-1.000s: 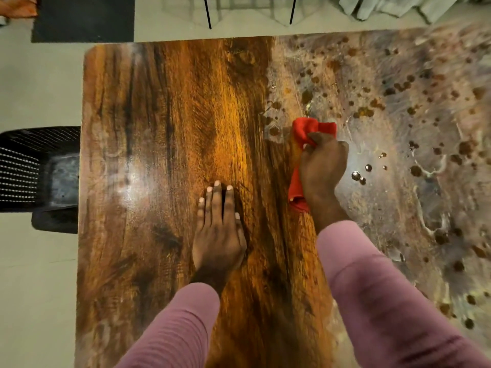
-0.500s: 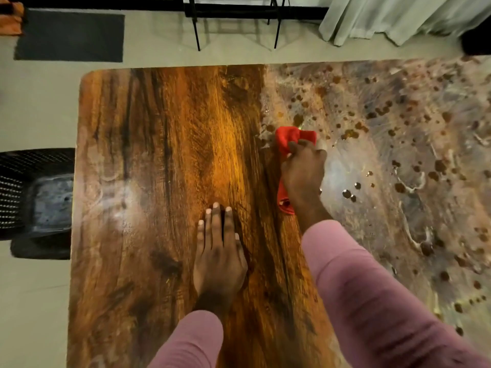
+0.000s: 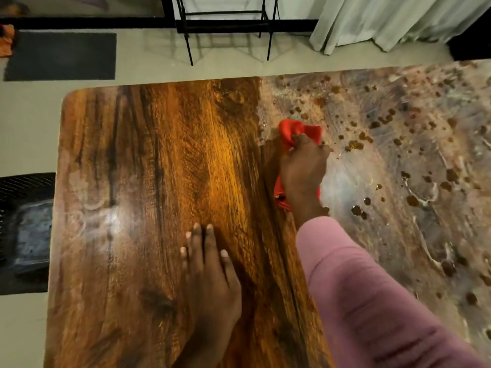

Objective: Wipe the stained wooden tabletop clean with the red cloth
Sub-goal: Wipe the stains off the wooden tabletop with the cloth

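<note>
Wood grain shows clean and glossy over the left half of the table, while the right half is filmed grey and dotted with brown stains. Beyond the far edge lie pale floor, a dark mat, a black frame and a curtain; a mesh chair sits off the left edge.

A bunched red cloth lies on the table right at the border between clean and dirty wood, under the right hand.

Several things could go wrong from here. Wadded up like this, the cloth probably meets the wood over a small patch, so a stroke may leave streaks or skip spots. Wet-looking droplets sit just right of the wrist; a stroke dragged leftward could smear them onto the finished half. The pink sleeve hangs low beside the grey film and may pick it up or trail it. A loaded cloth could also lay dirt back down.

The right hand is palm down, fingers curled round the cloth and pinning it to the table, with red showing ahead of the knuckles and behind the wrist; the arm reaches forward from the lower right. The left hand lies flat on clean wood nearer the body, fingers straight and together, holding nothing, seemingly as a brace.
</note>
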